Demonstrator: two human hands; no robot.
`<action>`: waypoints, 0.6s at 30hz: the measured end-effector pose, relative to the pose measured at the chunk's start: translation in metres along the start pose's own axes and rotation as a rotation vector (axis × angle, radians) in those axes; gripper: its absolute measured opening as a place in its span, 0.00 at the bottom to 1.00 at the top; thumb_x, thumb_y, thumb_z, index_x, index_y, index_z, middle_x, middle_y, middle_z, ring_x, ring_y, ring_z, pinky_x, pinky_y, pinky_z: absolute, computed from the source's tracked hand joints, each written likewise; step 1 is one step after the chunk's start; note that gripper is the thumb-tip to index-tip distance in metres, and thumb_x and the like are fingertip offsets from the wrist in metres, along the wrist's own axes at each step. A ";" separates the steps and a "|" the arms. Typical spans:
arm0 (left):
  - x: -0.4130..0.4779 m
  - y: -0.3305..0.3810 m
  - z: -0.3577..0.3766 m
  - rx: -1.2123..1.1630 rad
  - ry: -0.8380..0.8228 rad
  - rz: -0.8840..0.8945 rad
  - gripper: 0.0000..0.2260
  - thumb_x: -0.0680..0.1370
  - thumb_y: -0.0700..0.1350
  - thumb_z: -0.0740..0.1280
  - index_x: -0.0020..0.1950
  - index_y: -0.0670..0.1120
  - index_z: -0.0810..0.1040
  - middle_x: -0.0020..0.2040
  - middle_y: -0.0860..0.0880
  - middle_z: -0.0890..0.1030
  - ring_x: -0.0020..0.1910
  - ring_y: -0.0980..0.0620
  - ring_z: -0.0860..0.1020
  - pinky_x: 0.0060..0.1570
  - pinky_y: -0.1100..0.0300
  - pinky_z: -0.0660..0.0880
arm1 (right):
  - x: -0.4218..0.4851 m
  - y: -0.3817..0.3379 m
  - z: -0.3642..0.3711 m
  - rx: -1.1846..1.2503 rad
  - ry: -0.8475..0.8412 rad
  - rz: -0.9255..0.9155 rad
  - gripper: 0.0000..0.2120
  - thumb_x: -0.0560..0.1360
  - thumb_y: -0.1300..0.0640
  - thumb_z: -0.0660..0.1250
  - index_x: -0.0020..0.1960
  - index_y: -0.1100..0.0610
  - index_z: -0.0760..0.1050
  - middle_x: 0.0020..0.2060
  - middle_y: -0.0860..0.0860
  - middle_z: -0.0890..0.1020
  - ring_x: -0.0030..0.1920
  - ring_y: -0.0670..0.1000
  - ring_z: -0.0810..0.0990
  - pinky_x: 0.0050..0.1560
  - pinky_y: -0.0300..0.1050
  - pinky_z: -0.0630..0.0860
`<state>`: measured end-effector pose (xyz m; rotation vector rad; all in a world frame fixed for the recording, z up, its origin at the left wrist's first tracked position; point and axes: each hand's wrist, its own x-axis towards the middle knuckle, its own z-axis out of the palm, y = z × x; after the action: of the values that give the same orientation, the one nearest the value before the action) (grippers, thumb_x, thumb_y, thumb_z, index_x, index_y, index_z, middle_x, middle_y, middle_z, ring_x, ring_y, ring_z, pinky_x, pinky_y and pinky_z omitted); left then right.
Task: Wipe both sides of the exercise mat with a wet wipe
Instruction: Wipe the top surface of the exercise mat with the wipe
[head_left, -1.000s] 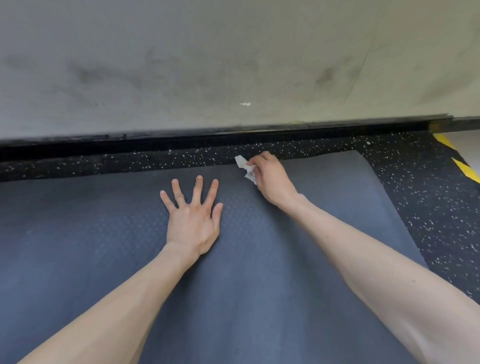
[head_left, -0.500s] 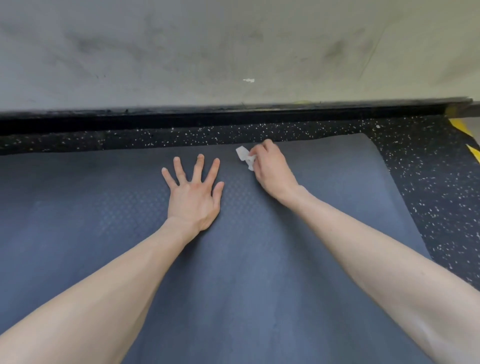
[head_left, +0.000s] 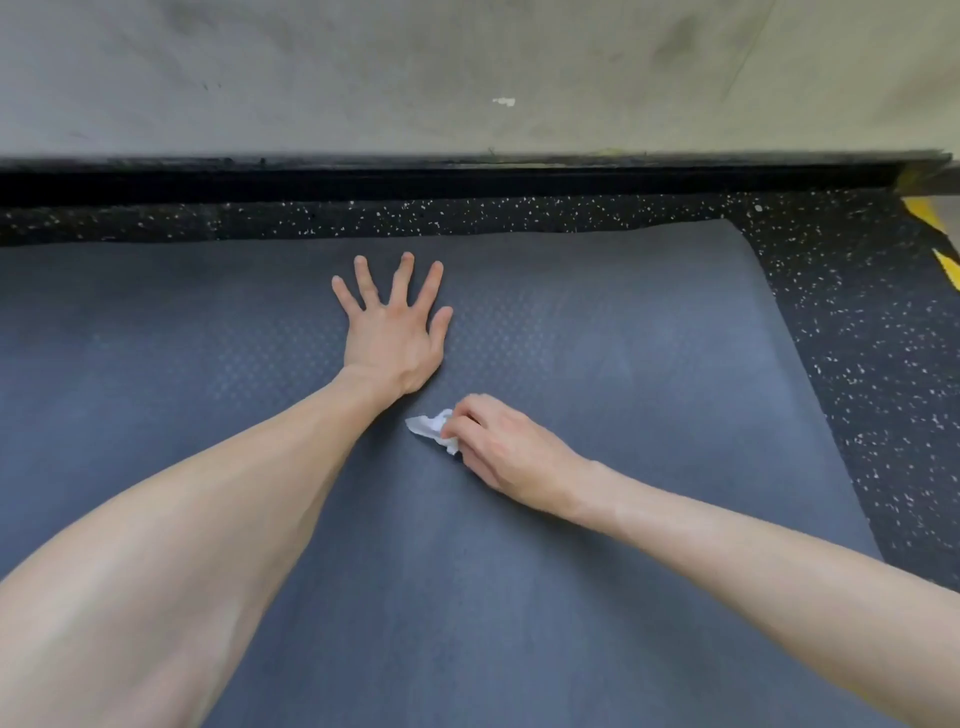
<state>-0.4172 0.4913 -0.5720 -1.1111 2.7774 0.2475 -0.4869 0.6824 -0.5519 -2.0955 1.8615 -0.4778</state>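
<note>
The left hand is lying palm down, fingers spread straight, arm reaching far. The right hand is sitting nearer, its curled fingers pinching a wet wipe.

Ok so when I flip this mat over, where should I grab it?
Probably the far right corner of the mat, coming in from the speckled floor on the right. That corner lies bare with both edges exposed, while the left end runs out of view. Lift the left hand first; it presses flat on the mat.

floor: black speckled rubber | on it: grey exercise mat, flat
</note>
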 end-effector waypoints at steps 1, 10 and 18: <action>0.001 -0.001 -0.003 -0.009 -0.020 0.003 0.28 0.83 0.61 0.41 0.83 0.55 0.43 0.83 0.48 0.45 0.78 0.27 0.41 0.73 0.27 0.41 | 0.007 0.007 -0.003 -0.029 0.009 0.011 0.04 0.76 0.66 0.65 0.50 0.65 0.76 0.46 0.60 0.76 0.42 0.60 0.75 0.42 0.54 0.76; -0.050 -0.019 0.008 -0.007 -0.012 0.068 0.27 0.84 0.60 0.40 0.83 0.54 0.42 0.83 0.50 0.42 0.80 0.38 0.39 0.77 0.37 0.40 | 0.059 0.096 -0.044 -0.113 0.280 0.506 0.08 0.78 0.64 0.61 0.54 0.64 0.77 0.51 0.60 0.75 0.49 0.62 0.76 0.49 0.49 0.72; -0.048 -0.017 0.011 0.018 0.000 0.057 0.27 0.84 0.59 0.40 0.83 0.53 0.42 0.83 0.49 0.42 0.80 0.37 0.40 0.77 0.35 0.42 | -0.016 -0.020 -0.005 0.081 -0.044 0.011 0.06 0.77 0.62 0.62 0.52 0.62 0.76 0.46 0.59 0.76 0.43 0.59 0.76 0.45 0.50 0.73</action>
<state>-0.3706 0.5135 -0.5749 -1.0286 2.8081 0.2283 -0.4726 0.7007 -0.5399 -2.0267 1.7977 -0.4917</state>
